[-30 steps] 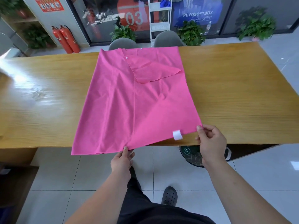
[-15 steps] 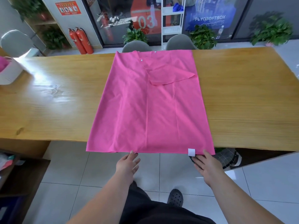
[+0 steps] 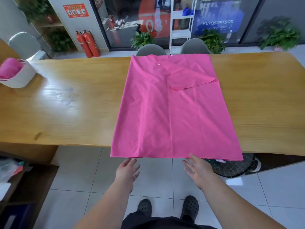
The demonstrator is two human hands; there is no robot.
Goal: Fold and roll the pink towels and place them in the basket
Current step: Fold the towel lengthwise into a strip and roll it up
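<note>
The pink towel (image 3: 175,113) lay spread flat across the middle of the table (image 3: 66,104). Its near hem hung over the front edge, and one far corner was folded back. The left hand (image 3: 127,171) and right hand (image 3: 198,171) were just below that hem, each grip slack with straight fingers, holding nothing. The white basket (image 3: 21,76) stood at the table's far left with pink cloth inside.

Pink towel (image 3: 173,113) flat on table (image 3: 66,104), near edge overhanging; both hands (fingers straight) just below; basket (image 3: 19,76) far left.
</note>
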